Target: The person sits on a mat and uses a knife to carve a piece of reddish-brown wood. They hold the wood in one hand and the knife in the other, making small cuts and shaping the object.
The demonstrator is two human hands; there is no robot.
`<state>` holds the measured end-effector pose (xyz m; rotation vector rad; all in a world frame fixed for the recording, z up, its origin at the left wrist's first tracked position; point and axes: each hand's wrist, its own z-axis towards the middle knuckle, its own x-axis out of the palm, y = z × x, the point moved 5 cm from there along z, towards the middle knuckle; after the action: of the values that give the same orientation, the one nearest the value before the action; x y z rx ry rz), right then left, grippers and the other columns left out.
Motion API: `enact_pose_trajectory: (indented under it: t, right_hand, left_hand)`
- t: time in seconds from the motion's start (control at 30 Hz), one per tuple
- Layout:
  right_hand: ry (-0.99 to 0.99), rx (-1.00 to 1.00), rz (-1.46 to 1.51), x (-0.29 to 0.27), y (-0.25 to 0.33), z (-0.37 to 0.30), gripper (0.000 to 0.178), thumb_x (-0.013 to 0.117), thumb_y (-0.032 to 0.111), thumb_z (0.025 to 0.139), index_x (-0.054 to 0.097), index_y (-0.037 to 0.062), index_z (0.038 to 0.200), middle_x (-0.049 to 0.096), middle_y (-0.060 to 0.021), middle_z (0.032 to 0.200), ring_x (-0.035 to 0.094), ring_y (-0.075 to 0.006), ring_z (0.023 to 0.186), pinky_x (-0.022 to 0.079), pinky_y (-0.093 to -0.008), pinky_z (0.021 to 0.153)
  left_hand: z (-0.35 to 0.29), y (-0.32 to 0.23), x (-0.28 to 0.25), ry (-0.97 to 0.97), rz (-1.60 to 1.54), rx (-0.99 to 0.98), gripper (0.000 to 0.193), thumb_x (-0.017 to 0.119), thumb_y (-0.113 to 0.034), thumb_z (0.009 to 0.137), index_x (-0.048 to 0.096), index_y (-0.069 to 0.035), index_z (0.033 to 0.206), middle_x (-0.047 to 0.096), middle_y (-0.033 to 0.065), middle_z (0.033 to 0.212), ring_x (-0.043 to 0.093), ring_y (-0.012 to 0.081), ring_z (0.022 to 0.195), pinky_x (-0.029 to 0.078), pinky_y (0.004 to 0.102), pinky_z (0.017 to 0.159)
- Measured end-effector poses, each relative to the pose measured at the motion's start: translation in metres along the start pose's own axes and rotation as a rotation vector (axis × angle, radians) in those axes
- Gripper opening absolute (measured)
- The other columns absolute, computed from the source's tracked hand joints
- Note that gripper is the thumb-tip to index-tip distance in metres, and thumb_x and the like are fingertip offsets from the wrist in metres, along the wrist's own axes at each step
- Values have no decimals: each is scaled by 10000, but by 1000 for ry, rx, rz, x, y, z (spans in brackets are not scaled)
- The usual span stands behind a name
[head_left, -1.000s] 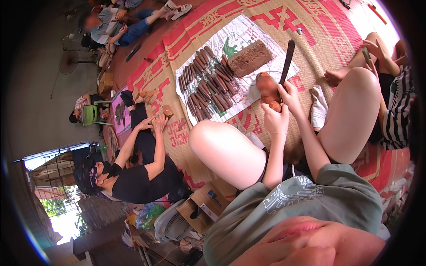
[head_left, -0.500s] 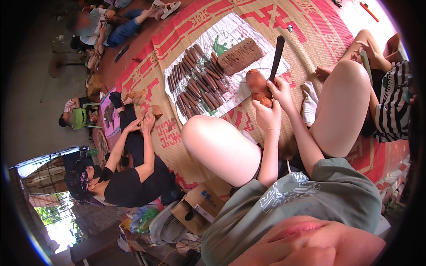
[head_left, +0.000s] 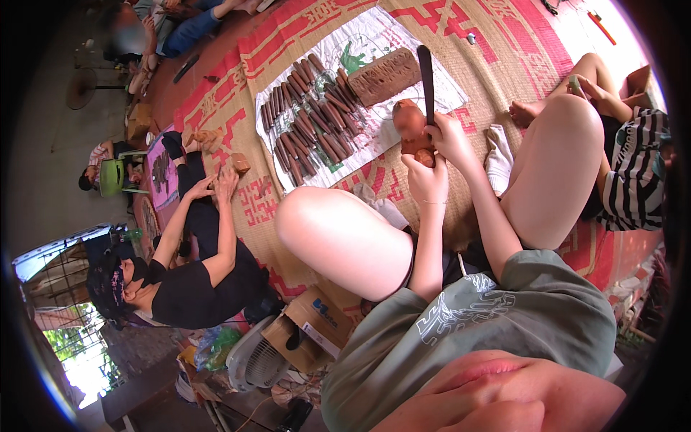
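Note:
My left hand (head_left: 427, 183) is closed around the lower part of a small reddish-brown figurine (head_left: 407, 124), whose rounded head points away from me. In my right hand (head_left: 450, 140) is a long, dark, flat tool (head_left: 427, 83), like a file or blade, standing up past the figurine on its right side. Both hands are close together in front of my bent knees. Whether the tool's lower end touches the figurine is hidden by my fingers. Beyond them, several dark brown sticks (head_left: 317, 119) lie in rows on a white cloth (head_left: 374, 32), beside a rough brown block (head_left: 385, 77).
A red-patterned woven mat (head_left: 288, 50) lies beneath. To the left, a person in black (head_left: 191, 295) works with both hands near a small wooden block (head_left: 240, 163). A person in stripes (head_left: 633, 173) sits at right. A fan (head_left: 259, 356) and cardboard box (head_left: 317, 317) stand lower left.
The whole scene has shifted slightly left and up in the picture. The dark tool stands more upright than before. Both hands keep their holds on the tool and figurine.

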<state>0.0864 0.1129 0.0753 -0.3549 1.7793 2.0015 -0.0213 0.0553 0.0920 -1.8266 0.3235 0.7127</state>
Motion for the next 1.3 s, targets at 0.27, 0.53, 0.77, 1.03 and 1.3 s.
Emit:
enact_pose_trajectory:
  t: [0.27, 0.53, 0.77, 1.03, 1.3]
  right_hand:
    - [150, 84, 56, -6, 27, -1, 94, 521, -38, 738, 528, -64, 828, 545, -201, 649, 579, -289, 566, 447, -352, 513]
    - [165, 27, 88, -13, 38, -3, 127, 497, -36, 738, 500, -65, 862, 550, -248, 738, 546, -409, 730, 433, -413, 623]
    - [171, 17, 89, -9, 35, -5, 167, 502, -30, 744, 479, -62, 906, 546, -252, 771, 532, -422, 749, 428, -419, 638]
    - [237, 41, 47, -3, 22, -5, 236, 501, -45, 728, 469, -51, 961, 556, -251, 813, 552, -403, 772, 437, -414, 651]
    - [294, 27, 60, -7, 26, -7, 303, 514, -35, 697, 467, -52, 996, 570, -248, 844, 571, -385, 810, 456, -403, 680]
  left_hand:
    - [-1, 0, 4, 14, 3, 58, 498, 641, -366, 712, 382, -13, 948, 568, 256, 828, 555, 428, 775, 421, 487, 640]
    - [0, -1, 6, 2, 75, 119, 505, 629, -348, 718, 345, -12, 966, 579, 254, 757, 570, 421, 702, 434, 486, 576]
    - [-1, -3, 5, 33, 116, 116, 516, 638, -338, 706, 345, 0, 963, 578, 256, 762, 570, 420, 703, 439, 481, 572]
    - [-2, -3, 8, 14, 115, 164, 531, 631, -349, 706, 345, 15, 965, 574, 260, 738, 569, 423, 686, 442, 479, 563]
    - [-2, -2, 8, 28, 132, 140, 535, 627, -348, 705, 340, 17, 970, 573, 265, 739, 568, 425, 687, 443, 476, 562]
